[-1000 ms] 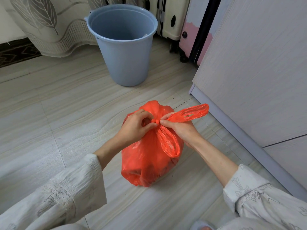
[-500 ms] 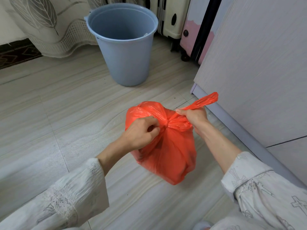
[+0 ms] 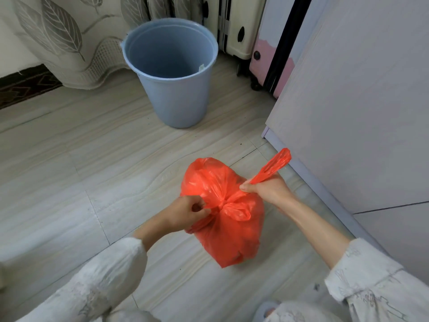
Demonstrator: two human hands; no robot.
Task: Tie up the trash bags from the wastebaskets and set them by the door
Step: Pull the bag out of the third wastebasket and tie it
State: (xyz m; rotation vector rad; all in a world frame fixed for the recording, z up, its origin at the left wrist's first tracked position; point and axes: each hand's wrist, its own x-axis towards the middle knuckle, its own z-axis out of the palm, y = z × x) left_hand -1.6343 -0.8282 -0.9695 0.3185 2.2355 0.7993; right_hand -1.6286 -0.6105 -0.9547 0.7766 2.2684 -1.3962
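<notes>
A: Grips first; left hand (image 3: 185,213) curled tight on the bag's left handle strip, just left of the knot (image 3: 221,203); fingers closed round the plastic, pinching it.

B: Right hand (image 3: 267,189) likewise clamped; fist round the other handle (image 3: 272,167), which sticks out past the thumb, up and to the right, toward the cabinet (image 3: 359,101); both hands sit either side of the knot, handles stretched taut between them.

A: Orange trash bag (image 3: 227,233) itself; full, bulging, neck gathered at the knot; a small loop of plastic lies just below the knot; whether the bag's bottom touches the floor (image 3: 81,170) or hangs clear, cannot tell.

B: Outward; blue wastebasket (image 3: 176,94) upright on the floor beyond the bag, well apart from it, no liner visible inside; a small pale scrap on its inner rim.

A: Behind it a leaf-patterned curtain (image 3: 65,36); to its right a cream suitcase (image 3: 234,26) and a pink one (image 3: 269,61), standing against the cabinet's side.

B: White patterned sleeves (image 3: 104,280) at the bottom edge; a slipper toe (image 3: 267,309) near the lower right.
</notes>
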